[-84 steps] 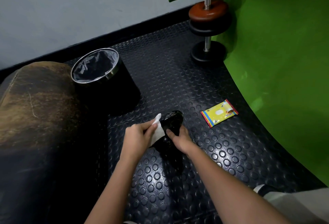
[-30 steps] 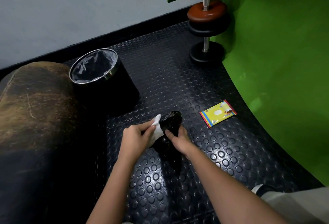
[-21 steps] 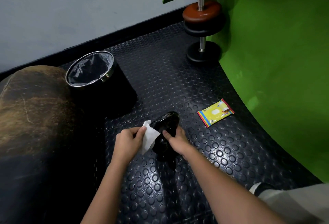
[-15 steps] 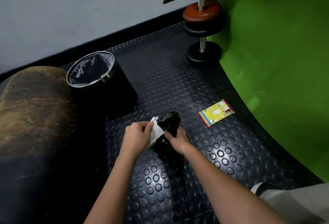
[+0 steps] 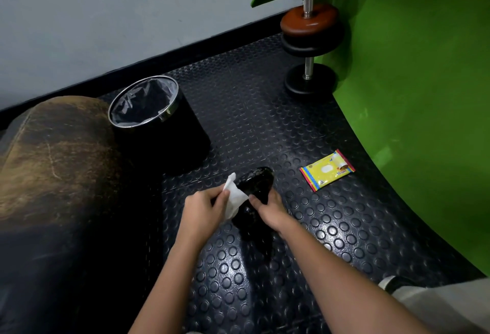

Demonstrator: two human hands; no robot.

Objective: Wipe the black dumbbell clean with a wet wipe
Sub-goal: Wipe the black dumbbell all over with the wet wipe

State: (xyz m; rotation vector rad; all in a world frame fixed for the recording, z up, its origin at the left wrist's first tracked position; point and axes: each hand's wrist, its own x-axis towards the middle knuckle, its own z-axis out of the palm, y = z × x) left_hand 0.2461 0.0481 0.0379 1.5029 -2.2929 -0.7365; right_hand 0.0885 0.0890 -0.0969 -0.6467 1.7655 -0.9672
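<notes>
Left hand [image 5: 202, 211] presses a white wet wipe [image 5: 234, 198] (crumpled) against the black dumbbell [image 5: 256, 185], gripped by the right hand [image 5: 269, 210].

Glossy black dumbbell [image 5: 256, 179], studded rubber floor [image 5: 331, 227], chrome-rimmed bin [image 5: 159, 118]

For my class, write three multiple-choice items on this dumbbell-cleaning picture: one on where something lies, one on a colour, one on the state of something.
1. Where does the yellow packet lie?
A. In the bin
B. On the studded floor, right of the black dumbbell
C. On the brown cushion

2. What colour is the top disc on the upright bar?
A. Reddish brown
B. Blue
C. White

3. What is the left hand doing?
A. Resting flat on the floor
B. Reaching into the bin
C. Holding a white wipe against the dumbbell

Answers:
1 B: it lies on the floor, right of the black dumbbell.
2 A: it is reddish brown above a black disc.
3 C: its fingers hold the wipe against the dumbbell, which the right hand steadies.
</notes>
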